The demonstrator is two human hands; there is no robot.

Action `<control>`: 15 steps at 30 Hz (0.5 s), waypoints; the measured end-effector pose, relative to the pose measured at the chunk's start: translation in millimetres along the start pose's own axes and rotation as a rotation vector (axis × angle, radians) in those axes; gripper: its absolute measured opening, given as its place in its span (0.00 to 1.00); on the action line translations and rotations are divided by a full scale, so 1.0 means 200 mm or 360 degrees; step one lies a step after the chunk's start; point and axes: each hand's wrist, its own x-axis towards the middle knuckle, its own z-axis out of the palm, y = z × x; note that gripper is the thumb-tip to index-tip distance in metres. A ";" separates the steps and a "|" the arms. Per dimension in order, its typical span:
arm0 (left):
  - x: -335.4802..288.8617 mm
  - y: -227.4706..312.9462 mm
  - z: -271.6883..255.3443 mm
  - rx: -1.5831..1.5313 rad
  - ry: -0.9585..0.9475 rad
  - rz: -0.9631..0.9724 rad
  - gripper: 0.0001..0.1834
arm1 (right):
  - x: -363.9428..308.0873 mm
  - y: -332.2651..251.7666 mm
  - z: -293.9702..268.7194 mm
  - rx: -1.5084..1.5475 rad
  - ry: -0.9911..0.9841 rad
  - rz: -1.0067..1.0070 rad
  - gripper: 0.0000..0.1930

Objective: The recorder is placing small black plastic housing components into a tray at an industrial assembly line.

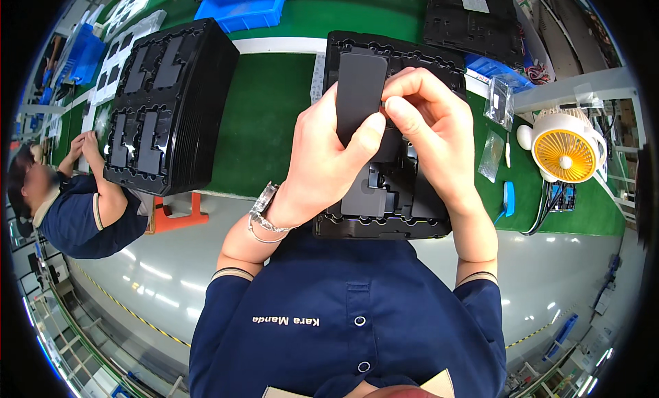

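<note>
Left hand (321, 147) grips a flat black panel (362, 82), thumb pressed on the lower right of its face, the other fingers mostly hidden by the hand and the panel. Panel is raised over the left part of a black moulded tray (386, 231), long side pointing away from the wearer. Right hand (439, 133) sits just beside the panel's right edge, fingers curled, thumb and index tips drawn close together; whether anything thin is pinched between them, cannot tell. Beneath the hands, the tray's recesses hold dark parts, among them a flat grey-black piece (362, 195) near the front. Risks, as judged: the visible hold is one thumb near the panel's lower end, so a sideways pull at the right edge could twist it or make it slip; it would then drop onto the parts below and perhaps scuff or unseat them. Bare fingertips on the smooth face may leave marks. Metal bracelet (264, 204) on the left wrist could catch the tray's rim if that wrist dips. Surroundings: stack of black trays (218, 82) well apart to the left on the green bench top (264, 116); white-and-orange fan (565, 149) to the right, its airflow, if running, possibly shifting the light clear bag (491, 155) nearby.
</note>
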 end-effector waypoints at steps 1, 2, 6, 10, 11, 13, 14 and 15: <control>0.00 0.00 0.00 -0.0005 -0.0009 -0.0015 0.12 | 0.00 0.01 0.00 -0.0011 0.0002 -0.0020 0.07; 0.00 0.00 0.01 -0.0011 -0.0003 0.0021 0.13 | 0.00 0.00 -0.01 -0.0002 0.0008 0.0001 0.07; 0.00 -0.03 0.03 -0.0028 0.0038 0.0101 0.14 | -0.01 0.01 0.00 -0.0024 0.0005 0.0003 0.06; -0.01 -0.04 0.03 -0.0027 0.0036 0.0138 0.14 | -0.01 0.03 -0.01 -0.0148 -0.0009 -0.0155 0.06; -0.02 -0.04 0.03 -0.0189 0.0004 0.0013 0.13 | 0.00 0.03 -0.01 -0.0020 -0.0035 -0.0107 0.07; -0.03 -0.01 0.03 -0.0510 -0.0071 -0.0236 0.13 | 0.00 0.00 -0.02 0.0237 -0.0075 -0.0018 0.08; -0.03 0.00 -0.01 -0.0713 -0.0204 -0.0532 0.17 | 0.02 0.01 -0.01 0.0185 -0.0019 -0.0086 0.10; -0.02 0.02 -0.01 -0.0951 -0.0346 -0.0744 0.18 | 0.03 0.03 0.00 0.0134 0.0035 -0.0154 0.13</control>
